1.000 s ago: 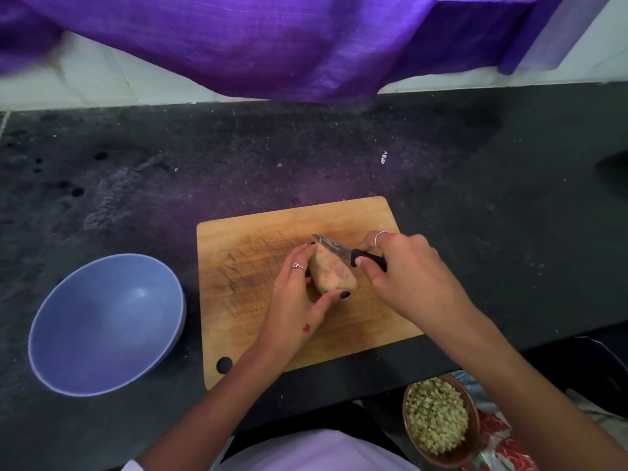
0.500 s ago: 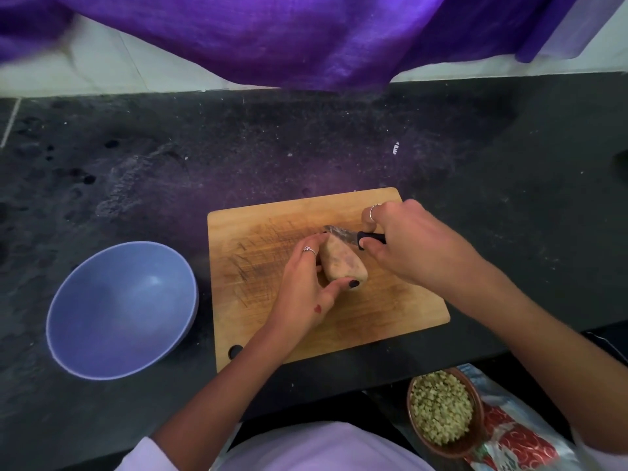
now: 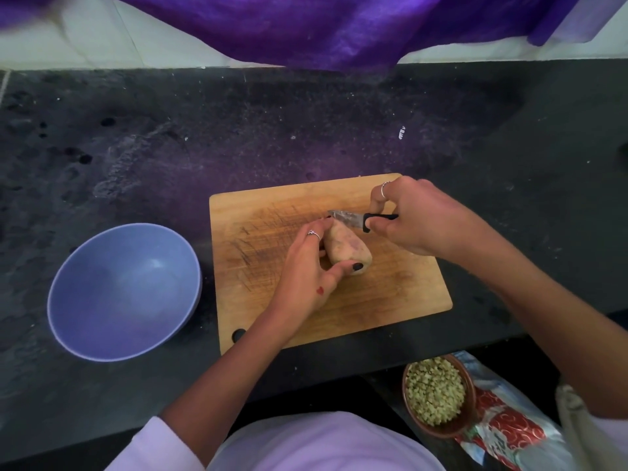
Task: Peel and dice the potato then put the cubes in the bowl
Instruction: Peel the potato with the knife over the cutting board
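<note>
— Where's the potato (image 3: 346, 251) right now?

— On the wooden cutting board (image 3: 401, 287), roughly at its middle, lying on its side. Its long axis runs from the far left down to the near right, so the narrower end points away from the person.

— And who has hold of it?

— The left hand (image 3: 306, 270). Its fingers (image 3: 317, 234) curl over the left flank while the thumb presses against the near end, so the potato is pinched between them.

— The knife (image 3: 360, 219)?

— In the right hand (image 3: 411, 219), fingers wrapped round the black handle. The blade points left and sits right at the potato's far tip, touching it or just above it; I can't tell which.

— So the blade meets the far end first?

— I'd say so. The right hand is beyond and to the right of the potato, and any stroke along the skin would follow that long axis toward the person.

— How does the potato look?

— Tan, with a few purplish blotches. The skin appears mostly on. No cubes show anywhere, and the blue bowl (image 3: 102, 338) on the tabletop (image 3: 339, 130), left of the board, holds nothing.
</note>
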`<move>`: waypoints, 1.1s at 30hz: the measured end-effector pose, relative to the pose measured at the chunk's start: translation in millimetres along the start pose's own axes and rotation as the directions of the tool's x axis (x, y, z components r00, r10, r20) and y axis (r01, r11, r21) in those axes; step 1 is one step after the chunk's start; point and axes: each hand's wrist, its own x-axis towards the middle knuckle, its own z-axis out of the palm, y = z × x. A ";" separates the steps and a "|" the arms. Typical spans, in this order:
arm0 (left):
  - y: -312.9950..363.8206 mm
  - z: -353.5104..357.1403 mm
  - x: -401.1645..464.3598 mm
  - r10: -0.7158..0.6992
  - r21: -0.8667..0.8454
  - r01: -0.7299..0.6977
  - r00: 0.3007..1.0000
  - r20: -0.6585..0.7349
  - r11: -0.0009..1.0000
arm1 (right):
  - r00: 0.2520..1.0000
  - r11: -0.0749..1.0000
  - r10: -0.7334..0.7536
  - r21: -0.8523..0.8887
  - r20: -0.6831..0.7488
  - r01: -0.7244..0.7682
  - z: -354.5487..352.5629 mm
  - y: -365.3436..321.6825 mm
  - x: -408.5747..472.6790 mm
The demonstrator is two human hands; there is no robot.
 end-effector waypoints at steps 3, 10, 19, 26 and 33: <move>-0.1 0.0 -1.0 -0.006 -0.018 0.007 1.000 0.006 1.000 | 1.000 1.000 -0.001 0.014 -0.009 0.001 1.0 2.7 -0.2; -0.2 -0.1 -1.7 -0.005 0.005 0.005 1.000 -0.015 1.000 | 0.999 1.000 -0.010 -0.022 -0.044 0.009 21.6 -8.2 12.2; 2.5 0.9 -4.8 0.057 0.187 -0.048 0.997 -0.045 0.981 | 0.993 0.989 -0.076 -0.131 -0.094 0.064 27.7 -8.1 -5.0; 3.6 -0.1 -4.6 0.065 0.257 -0.047 0.996 -0.062 0.965 | 0.991 0.966 -0.112 -0.244 -0.078 0.090 24.4 -9.4 -16.5; 5.9 0.7 -1.1 0.056 0.267 -0.037 0.996 -0.063 0.963 | 0.991 0.983 -0.122 -0.143 -0.061 0.112 37.4 -7.8 -6.1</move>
